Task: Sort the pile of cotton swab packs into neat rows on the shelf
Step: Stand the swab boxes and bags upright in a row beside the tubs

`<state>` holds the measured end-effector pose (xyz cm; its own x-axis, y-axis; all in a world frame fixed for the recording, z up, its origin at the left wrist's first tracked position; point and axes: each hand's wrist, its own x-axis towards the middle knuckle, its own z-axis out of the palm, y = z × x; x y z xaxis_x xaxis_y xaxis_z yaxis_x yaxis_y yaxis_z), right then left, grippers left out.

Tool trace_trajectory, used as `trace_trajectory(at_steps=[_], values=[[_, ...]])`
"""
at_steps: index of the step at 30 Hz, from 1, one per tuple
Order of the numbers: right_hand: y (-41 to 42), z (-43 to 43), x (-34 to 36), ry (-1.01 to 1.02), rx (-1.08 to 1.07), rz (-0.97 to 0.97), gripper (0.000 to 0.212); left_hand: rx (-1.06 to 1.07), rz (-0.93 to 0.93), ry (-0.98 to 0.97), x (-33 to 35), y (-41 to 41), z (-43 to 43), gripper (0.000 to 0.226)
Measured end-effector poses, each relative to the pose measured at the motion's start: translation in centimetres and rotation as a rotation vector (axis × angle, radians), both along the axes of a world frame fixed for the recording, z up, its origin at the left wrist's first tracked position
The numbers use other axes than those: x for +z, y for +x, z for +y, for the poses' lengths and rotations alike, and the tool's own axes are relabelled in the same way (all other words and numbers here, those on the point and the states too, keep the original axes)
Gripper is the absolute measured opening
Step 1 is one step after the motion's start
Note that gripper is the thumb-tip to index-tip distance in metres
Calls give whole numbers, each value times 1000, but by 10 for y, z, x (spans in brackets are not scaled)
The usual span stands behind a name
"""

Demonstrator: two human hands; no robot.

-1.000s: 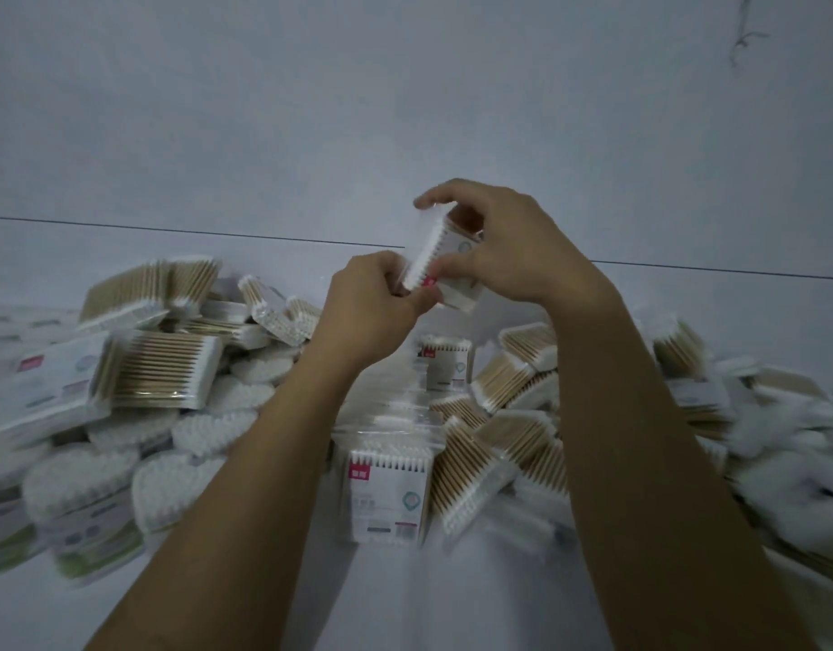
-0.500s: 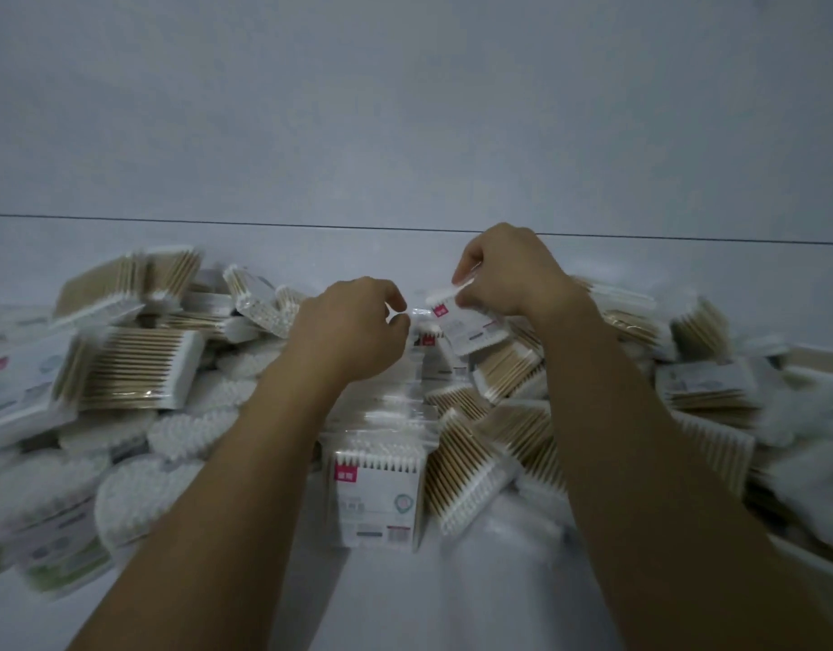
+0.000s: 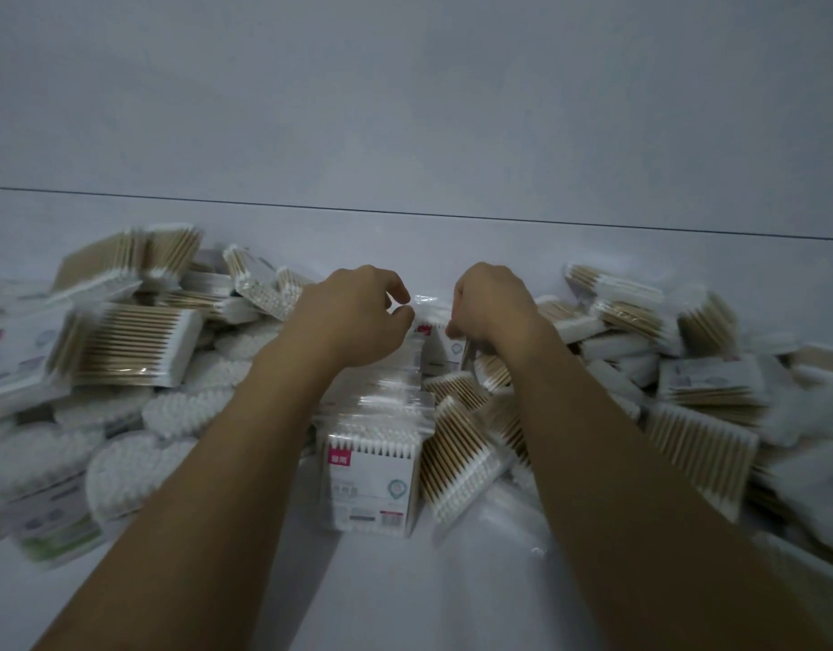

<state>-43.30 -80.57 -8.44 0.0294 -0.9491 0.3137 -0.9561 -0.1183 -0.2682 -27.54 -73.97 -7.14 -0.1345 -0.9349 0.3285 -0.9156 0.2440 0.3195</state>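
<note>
Head view: swab pack (image 3: 434, 341), red label, text unreadable. Right hand (image 3: 494, 308) at 3 o'clock pinches it; left hand (image 3: 353, 317) at 9 o'clock curled, grip unclear.

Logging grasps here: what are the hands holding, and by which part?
One cotton swab pack, upright between the hands: the left hand seems to pinch its top left edge, the right hand its top right corner.
</note>
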Motion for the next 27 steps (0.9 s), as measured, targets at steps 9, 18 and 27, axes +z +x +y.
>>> trace_trajectory(at_steps=[9,18,27], values=[[-5,2,10,48,14,-8,22,6,-126,29,-2,-1,2,34],[-8,8,9,151,112,-18,24,-10,-147,56,-7,-1,-2,30],[-20,74,85,116,186,13,18,-201,-126,-43,16,-12,20,30]])
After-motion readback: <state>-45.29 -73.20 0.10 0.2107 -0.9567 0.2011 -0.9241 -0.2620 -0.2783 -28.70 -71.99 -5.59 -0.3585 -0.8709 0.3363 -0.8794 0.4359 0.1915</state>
